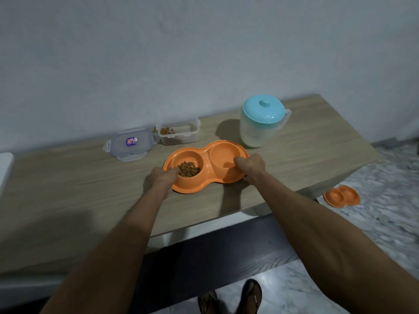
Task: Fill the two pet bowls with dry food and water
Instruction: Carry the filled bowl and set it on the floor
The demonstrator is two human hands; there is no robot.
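Wooden table (68, 189): orange double bowl (205, 155) gripped between both hands' fingers (238, 160).

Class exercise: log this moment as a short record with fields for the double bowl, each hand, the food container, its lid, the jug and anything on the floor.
double bowl: orange double pet bowl on wooden table; left well holds kibble, right well's water cannot be told
left hand: left hand grips bowl's left rim
right hand: right hand grips bowl's right rim
food container: clear food container, open, little kibble left
lid: container lid lying beside it
jug: lidded water jug, upright
floor: second orange double bowl
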